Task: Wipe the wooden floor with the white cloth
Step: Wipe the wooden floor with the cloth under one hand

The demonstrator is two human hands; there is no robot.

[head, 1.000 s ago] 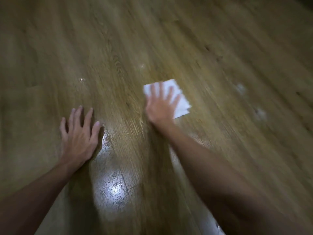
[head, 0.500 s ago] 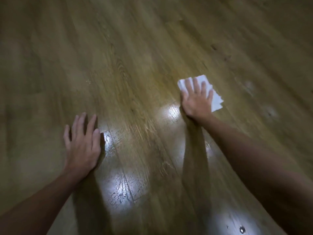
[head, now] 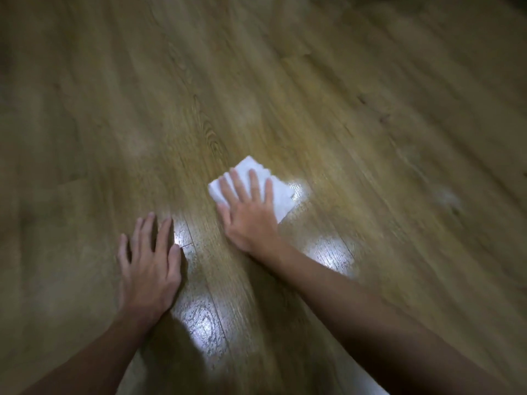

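A person's right hand (head: pixel 248 215) presses a folded white cloth (head: pixel 281 196) flat against the wooden floor (head: pixel 370 109), fingers (head: pixel 253 182) straight and spread across its top, cloth edges showing beyond the fingertips; light, soft and likely to bunch, it seems best driven by palm pressure. The left hand (head: pixel 148 266) rests splayed on bare boards nearby

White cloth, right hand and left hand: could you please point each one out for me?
white cloth (head: pixel 282 202), head view, bare right part beside the fingers.
right hand (head: pixel 248 218), head view, back of the hand, pressing on the cloth.
left hand (head: pixel 148 269), head view, back of the hand, flat on the floor.
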